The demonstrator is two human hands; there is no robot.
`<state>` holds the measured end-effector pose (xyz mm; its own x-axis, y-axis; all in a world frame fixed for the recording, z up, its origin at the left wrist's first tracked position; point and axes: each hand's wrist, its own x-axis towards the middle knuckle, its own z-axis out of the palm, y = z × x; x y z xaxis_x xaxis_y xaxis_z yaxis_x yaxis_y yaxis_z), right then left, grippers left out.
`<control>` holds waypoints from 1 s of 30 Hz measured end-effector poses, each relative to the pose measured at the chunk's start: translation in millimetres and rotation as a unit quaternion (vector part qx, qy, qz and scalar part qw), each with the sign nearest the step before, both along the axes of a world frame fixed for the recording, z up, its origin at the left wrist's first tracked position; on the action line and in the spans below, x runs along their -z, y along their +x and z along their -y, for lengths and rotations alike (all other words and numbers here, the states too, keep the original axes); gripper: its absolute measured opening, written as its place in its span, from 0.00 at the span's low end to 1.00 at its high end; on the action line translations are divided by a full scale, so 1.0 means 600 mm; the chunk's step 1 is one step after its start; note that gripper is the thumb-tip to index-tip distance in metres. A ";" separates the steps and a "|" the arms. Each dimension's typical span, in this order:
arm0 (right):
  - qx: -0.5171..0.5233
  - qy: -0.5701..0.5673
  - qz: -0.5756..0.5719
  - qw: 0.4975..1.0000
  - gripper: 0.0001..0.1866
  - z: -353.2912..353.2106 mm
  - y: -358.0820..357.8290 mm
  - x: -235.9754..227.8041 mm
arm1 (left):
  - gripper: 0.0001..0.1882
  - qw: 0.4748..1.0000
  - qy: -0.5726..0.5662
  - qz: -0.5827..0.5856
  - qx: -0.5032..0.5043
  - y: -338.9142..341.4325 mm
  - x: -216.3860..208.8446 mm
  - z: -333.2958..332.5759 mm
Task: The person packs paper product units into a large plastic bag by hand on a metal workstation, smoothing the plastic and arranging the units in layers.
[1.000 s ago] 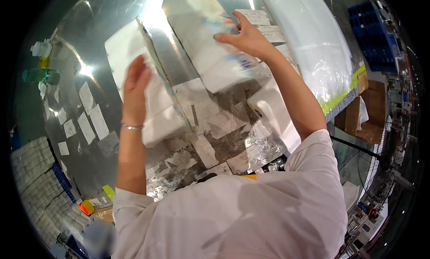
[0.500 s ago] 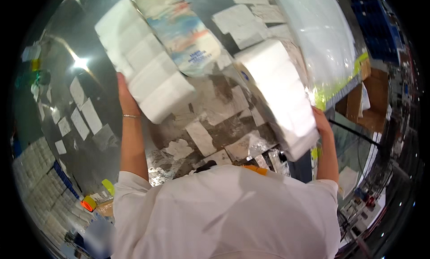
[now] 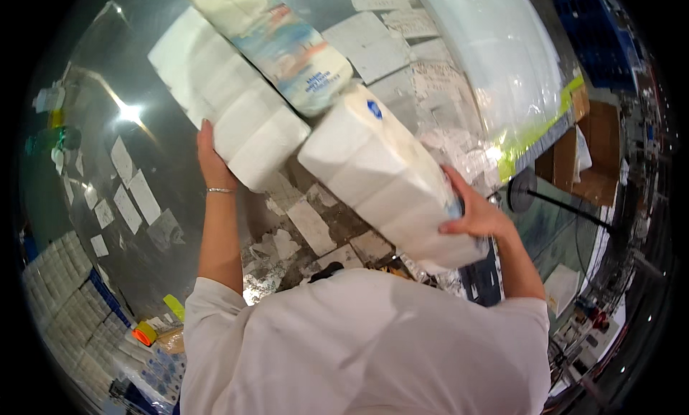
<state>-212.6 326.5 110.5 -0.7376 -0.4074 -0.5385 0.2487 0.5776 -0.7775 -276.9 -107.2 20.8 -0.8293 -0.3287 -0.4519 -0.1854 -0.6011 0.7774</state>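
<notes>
My right hand grips the near right end of a long white segmented tissue pack, thumb over the top and fingers along the outer side. This pack lies tilted across the view, its far left corner close to another white tissue pack. My left hand rests along the left side of that second pack, fingers stretched out against it; some of them are hidden. Beside the second pack, on its right, lies a tissue pack with a printed blue and orange wrapper.
The metal table carries scattered white paper labels. Clear plastic film covers the far right, edged with yellow-green tape. An open cardboard box stands right of the table. Stacked white packs stand at lower left.
The right pack has moved left and turned so that its printed side shows, and now sits near the left pack. My right hand has shifted left with it. My left hand stays nearly in place.
</notes>
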 end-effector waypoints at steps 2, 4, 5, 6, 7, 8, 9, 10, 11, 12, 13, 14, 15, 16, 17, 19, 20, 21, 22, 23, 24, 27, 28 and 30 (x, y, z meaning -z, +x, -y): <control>0.019 0.036 -0.010 0.999 0.51 0.022 0.013 -0.025 | 0.24 1.000 -0.016 -0.002 -0.001 -0.004 0.005 0.011; 0.087 0.004 0.065 0.994 0.50 0.000 0.008 -0.040 | 0.23 1.000 -0.022 0.004 -0.014 0.003 -0.004 0.014; 0.115 -0.011 0.102 0.988 0.50 -0.017 0.002 -0.049 | 0.22 1.000 0.012 0.008 -0.024 0.013 -0.001 0.015; 0.157 -0.021 0.117 0.980 0.48 -0.030 -0.003 -0.068 | 0.22 0.998 0.043 0.006 -0.033 0.020 0.006 0.015; 0.201 -0.033 0.132 0.970 0.47 -0.039 -0.008 -0.089 | 0.22 0.996 0.075 0.002 -0.038 0.020 0.013 0.018; 0.198 -0.029 0.098 0.975 0.46 -0.060 -0.014 -0.092 | 0.22 0.994 0.086 -0.016 -0.062 0.018 0.004 0.007; 0.200 -0.029 0.067 0.977 0.45 -0.071 -0.021 -0.091 | 0.22 0.992 0.094 -0.032 -0.081 0.017 -0.007 -0.002; 0.226 -0.027 0.045 0.973 0.44 -0.061 -0.035 -0.105 | 0.22 0.995 0.048 -0.004 -0.090 0.021 0.016 0.011; 0.252 -0.019 0.024 0.967 0.43 -0.052 -0.052 -0.119 | 0.22 0.995 0.009 0.027 -0.101 0.023 0.037 0.023; 0.219 -0.015 -0.048 0.975 0.40 -0.049 -0.074 -0.113 | 0.21 0.992 -0.039 0.048 -0.110 0.016 0.023 0.017; 0.230 0.009 -0.083 0.970 0.38 -0.026 -0.102 -0.116 | 0.21 0.986 -0.087 0.072 -0.122 0.015 0.010 0.008; 0.207 0.041 -0.125 0.969 0.37 -0.009 -0.137 -0.107 | 0.20 0.984 -0.114 0.071 -0.115 0.015 0.020 0.013; 0.185 0.083 -0.184 0.962 0.36 0.023 -0.177 -0.098 | 0.20 0.970 -0.201 0.083 -0.107 0.012 0.028 0.018; 0.167 0.096 -0.214 0.958 0.35 0.065 -0.213 -0.093 | 0.20 0.947 -0.288 0.101 -0.096 0.010 0.038 0.024; 0.164 0.108 -0.242 0.950 0.37 0.112 -0.244 -0.084 | 0.20 0.917 -0.371 0.121 -0.078 0.010 0.055 0.029; 0.085 0.103 -0.366 0.921 0.43 0.164 -0.296 -0.028 | 0.21 0.946 -0.311 0.089 -0.037 0.003 0.085 0.055; 0.049 0.075 -0.319 0.944 0.45 0.205 -0.312 -0.030 | 0.22 0.968 -0.238 0.055 -0.057 -0.002 0.070 0.050; 0.005 0.049 -0.302 0.952 0.44 0.232 -0.328 -0.014 | 0.24 0.962 -0.258 0.084 -0.034 -0.014 0.033 0.035; -0.022 0.031 -0.362 0.931 0.45 0.256 -0.341 -0.002 | 0.26 0.954 -0.279 0.110 -0.016 -0.028 -0.004 0.022; -0.009 0.028 -0.325 0.945 0.44 0.267 -0.352 0.000 | 0.28 0.975 -0.191 0.105 -0.043 -0.031 -0.024 0.015; 0.006 0.025 -0.293 0.956 0.44 0.274 -0.368 -0.005 | 0.30 0.988 -0.102 0.095 -0.072 -0.040 -0.038 0.008; 0.024 -0.046 -0.216 0.975 0.41 0.277 -0.408 0.022 | 0.33 0.998 0.050 -0.028 -0.031 -0.056 -0.010 0.028; 0.028 -0.079 -0.192 0.978 0.40 0.272 -0.414 0.031 | 0.33 0.997 0.073 -0.001 -0.008 -0.064 -0.035 0.022; 0.034 -0.148 -0.132 0.980 0.38 0.276 -0.419 0.028 | 0.32 0.993 0.107 0.012 0.049 -0.067 -0.065 0.028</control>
<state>-464.0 160.8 93.7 -0.8663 -0.4617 -0.1908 0.0458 0.3069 -0.9506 -316.9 -124.3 59.7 -0.8402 -0.1422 -0.5232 -0.2680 -0.7299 0.6288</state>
